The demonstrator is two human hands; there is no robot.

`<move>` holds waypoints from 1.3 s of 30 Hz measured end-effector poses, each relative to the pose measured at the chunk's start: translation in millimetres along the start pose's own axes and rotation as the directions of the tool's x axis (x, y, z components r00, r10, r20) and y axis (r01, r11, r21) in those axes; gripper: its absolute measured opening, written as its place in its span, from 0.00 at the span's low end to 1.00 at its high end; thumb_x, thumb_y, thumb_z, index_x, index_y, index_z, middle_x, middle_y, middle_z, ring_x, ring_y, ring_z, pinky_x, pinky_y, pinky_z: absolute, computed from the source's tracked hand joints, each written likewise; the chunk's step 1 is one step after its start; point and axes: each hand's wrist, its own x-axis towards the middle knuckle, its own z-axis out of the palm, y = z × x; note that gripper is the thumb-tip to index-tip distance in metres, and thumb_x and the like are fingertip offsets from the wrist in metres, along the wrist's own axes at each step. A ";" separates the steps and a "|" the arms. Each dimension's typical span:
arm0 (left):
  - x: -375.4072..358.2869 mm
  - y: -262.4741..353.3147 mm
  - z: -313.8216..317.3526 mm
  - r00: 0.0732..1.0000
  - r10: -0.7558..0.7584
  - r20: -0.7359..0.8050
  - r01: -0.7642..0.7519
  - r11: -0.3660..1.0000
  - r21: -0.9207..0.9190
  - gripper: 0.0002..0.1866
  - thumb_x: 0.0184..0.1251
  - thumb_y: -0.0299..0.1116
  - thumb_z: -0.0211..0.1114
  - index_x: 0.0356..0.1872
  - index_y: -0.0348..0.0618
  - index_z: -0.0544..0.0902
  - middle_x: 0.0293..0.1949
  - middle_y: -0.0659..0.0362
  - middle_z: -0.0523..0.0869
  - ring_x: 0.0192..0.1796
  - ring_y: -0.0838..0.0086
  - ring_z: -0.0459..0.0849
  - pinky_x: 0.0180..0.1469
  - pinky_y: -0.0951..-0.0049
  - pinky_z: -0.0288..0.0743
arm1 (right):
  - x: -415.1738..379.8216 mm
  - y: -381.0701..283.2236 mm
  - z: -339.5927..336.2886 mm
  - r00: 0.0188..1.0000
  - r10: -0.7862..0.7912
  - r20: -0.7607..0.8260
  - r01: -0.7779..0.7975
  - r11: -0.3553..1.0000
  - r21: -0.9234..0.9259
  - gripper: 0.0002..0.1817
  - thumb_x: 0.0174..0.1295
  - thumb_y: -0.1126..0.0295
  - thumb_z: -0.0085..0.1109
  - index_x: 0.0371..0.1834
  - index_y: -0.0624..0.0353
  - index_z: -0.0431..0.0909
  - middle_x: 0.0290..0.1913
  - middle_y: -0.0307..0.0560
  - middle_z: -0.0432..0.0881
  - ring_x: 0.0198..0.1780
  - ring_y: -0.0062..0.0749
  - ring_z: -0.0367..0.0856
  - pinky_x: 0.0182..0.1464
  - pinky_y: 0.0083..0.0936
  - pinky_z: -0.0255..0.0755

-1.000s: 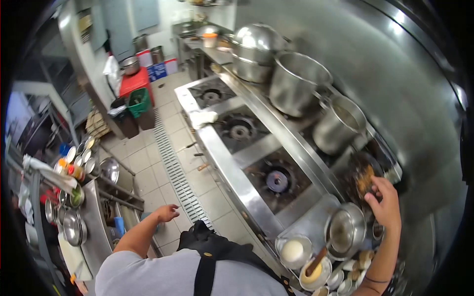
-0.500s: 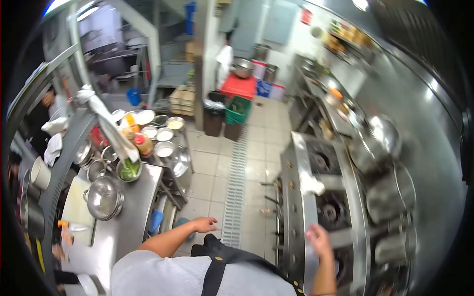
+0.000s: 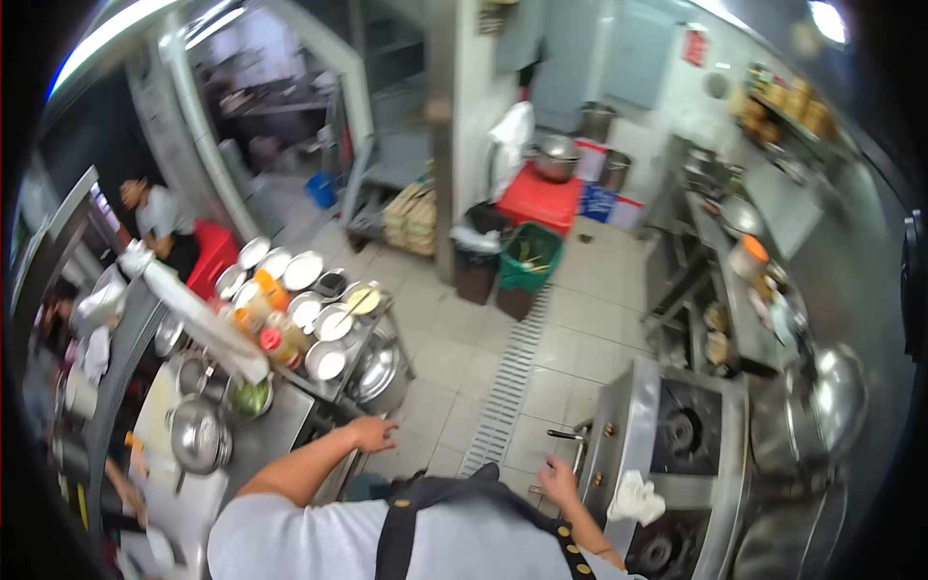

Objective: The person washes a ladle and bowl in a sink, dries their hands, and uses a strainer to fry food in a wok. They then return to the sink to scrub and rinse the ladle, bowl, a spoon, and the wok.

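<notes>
My left hand point(image 3: 371, 435) is held out over the floor, fingers apart and holding nothing. It is nearest the corner of the steel worktable point(image 3: 275, 425). My right hand point(image 3: 559, 481) hangs in front of the stove point(image 3: 611, 416), with its fingers loosely spread and no object visible in it. Close above it, a black-handled lever point(image 3: 563, 434) sticks out from the stove front. A crumpled white cloth point(image 3: 636, 499) lies on the stove's front edge, right of that hand. On the worktable stand a steel colander point(image 3: 200, 435) and a bowl of green vegetables point(image 3: 251, 395).
Seasoning bowls point(image 3: 332, 322) and sauce bottles point(image 3: 278, 346) crowd a side stand. A floor drain point(image 3: 507, 387) runs down the aisle toward a green basket point(image 3: 530, 256) and red box point(image 3: 537, 193). Large pots point(image 3: 793, 416) line the right wall. Another person's arm point(image 3: 124, 488) reaches in at left.
My view has moved forward along the aisle and turned left. My right hand has come from over the stove top to in front of it. The left hand remains empty.
</notes>
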 end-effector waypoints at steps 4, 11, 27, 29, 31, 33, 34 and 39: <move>-13.6 16.9 -15.3 0.989 -0.123 -0.084 0.112 0.987 -0.117 0.32 0.66 0.52 0.63 0.66 0.46 0.74 0.55 0.43 0.83 0.58 0.49 0.81 0.60 0.55 0.74 | 189.3 -52.8 -58.3 0.967 -0.248 0.057 0.252 0.963 -0.091 0.25 0.57 0.68 0.67 0.59 0.60 0.78 0.49 0.53 0.80 0.39 0.38 0.81 0.46 0.34 0.76; 45.4 32.9 18.3 0.846 -0.387 0.367 0.452 0.886 -0.105 0.40 0.63 0.61 0.60 0.71 0.47 0.70 0.66 0.45 0.77 0.67 0.50 0.75 0.69 0.57 0.68 | 386.1 -147.8 -141.5 0.909 -0.411 0.072 0.406 0.911 0.075 0.25 0.59 0.72 0.65 0.62 0.60 0.76 0.58 0.55 0.77 0.41 0.37 0.86 0.47 0.31 0.79; 663.6 203.5 -506.9 0.944 0.180 -0.278 -0.206 0.976 -0.071 0.28 0.64 0.41 0.67 0.63 0.40 0.76 0.57 0.43 0.83 0.57 0.50 0.83 0.58 0.58 0.77 | 538.3 105.3 -312.4 0.955 0.279 -0.099 -0.263 0.953 0.149 0.24 0.59 0.60 0.66 0.58 0.58 0.80 0.55 0.58 0.80 0.44 0.43 0.87 0.52 0.38 0.77; 714.8 241.1 -549.2 0.950 0.240 -0.200 -0.248 0.969 -0.018 0.29 0.65 0.42 0.66 0.64 0.39 0.75 0.61 0.45 0.80 0.60 0.51 0.82 0.62 0.59 0.75 | 562.7 135.3 -326.0 0.877 0.470 -0.097 -0.444 0.872 0.204 0.25 0.58 0.58 0.67 0.57 0.57 0.81 0.52 0.57 0.83 0.48 0.45 0.86 0.54 0.38 0.76; 769.5 261.1 -571.0 0.953 0.297 -0.052 -0.278 0.932 0.234 0.30 0.65 0.46 0.65 0.65 0.43 0.76 0.64 0.47 0.79 0.66 0.52 0.76 0.68 0.58 0.70 | 604.4 169.1 -338.9 0.858 0.486 -0.166 -0.433 0.858 0.278 0.25 0.57 0.57 0.67 0.57 0.56 0.82 0.51 0.56 0.84 0.50 0.46 0.85 0.56 0.38 0.76; 801.4 304.2 -599.4 0.969 0.223 0.110 -0.239 0.956 0.168 0.32 0.66 0.46 0.67 0.67 0.44 0.74 0.64 0.43 0.78 0.66 0.53 0.78 0.67 0.60 0.72 | 662.7 179.5 -362.1 0.850 0.497 -0.173 -0.430 0.846 0.316 0.26 0.57 0.56 0.66 0.57 0.55 0.81 0.50 0.53 0.86 0.53 0.49 0.83 0.57 0.40 0.76; 811.6 321.8 -610.7 0.971 0.162 0.173 -0.176 0.982 0.071 0.33 0.66 0.46 0.68 0.68 0.43 0.72 0.64 0.42 0.78 0.66 0.54 0.78 0.66 0.61 0.72 | 697.0 181.1 -379.9 0.830 0.523 -0.195 -0.433 0.824 0.366 0.26 0.57 0.56 0.66 0.57 0.55 0.81 0.50 0.53 0.86 0.53 0.49 0.83 0.57 0.40 0.76; 909.7 342.1 -667.7 0.924 0.204 0.322 -0.199 0.979 -0.048 0.36 0.67 0.45 0.68 0.71 0.37 0.67 0.63 0.42 0.79 0.65 0.57 0.80 0.66 0.63 0.72 | 867.6 184.6 -485.5 0.979 0.077 -0.186 -0.075 0.997 0.019 0.25 0.60 0.58 0.62 0.60 0.55 0.78 0.50 0.52 0.83 0.51 0.50 0.82 0.55 0.43 0.75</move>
